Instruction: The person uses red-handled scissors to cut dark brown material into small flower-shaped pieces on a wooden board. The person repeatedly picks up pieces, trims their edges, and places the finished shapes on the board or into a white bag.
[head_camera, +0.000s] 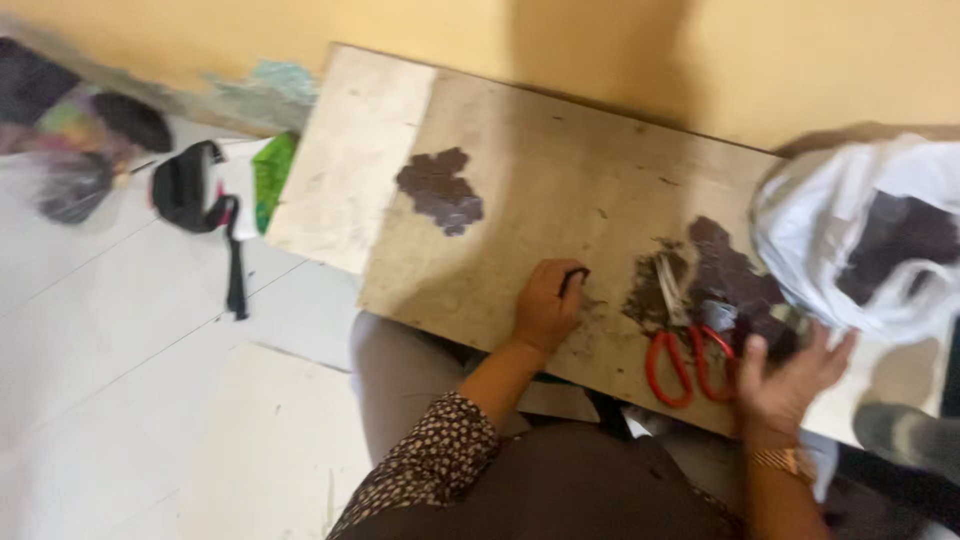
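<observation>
My left hand (545, 305) rests near the front edge of a worn wooden board (540, 190), its fingers closed on a small dark piece (573, 279). My right hand (790, 375) is spread open at the board's right front, touching a heap of dark cut pieces (735, 280) beside a white plastic bag (860, 235) holding more dark pieces. Red-handled scissors (685, 355) lie just left of that hand. A joined patch of dark hexagon-like pieces (440, 190) lies farther back on the board.
The board lies across my lap against a yellow wall (700, 50). On the white tiled floor (120, 330) to the left are a black object with a strap (195, 195), a green item (272, 175) and blurred dark things (90, 150).
</observation>
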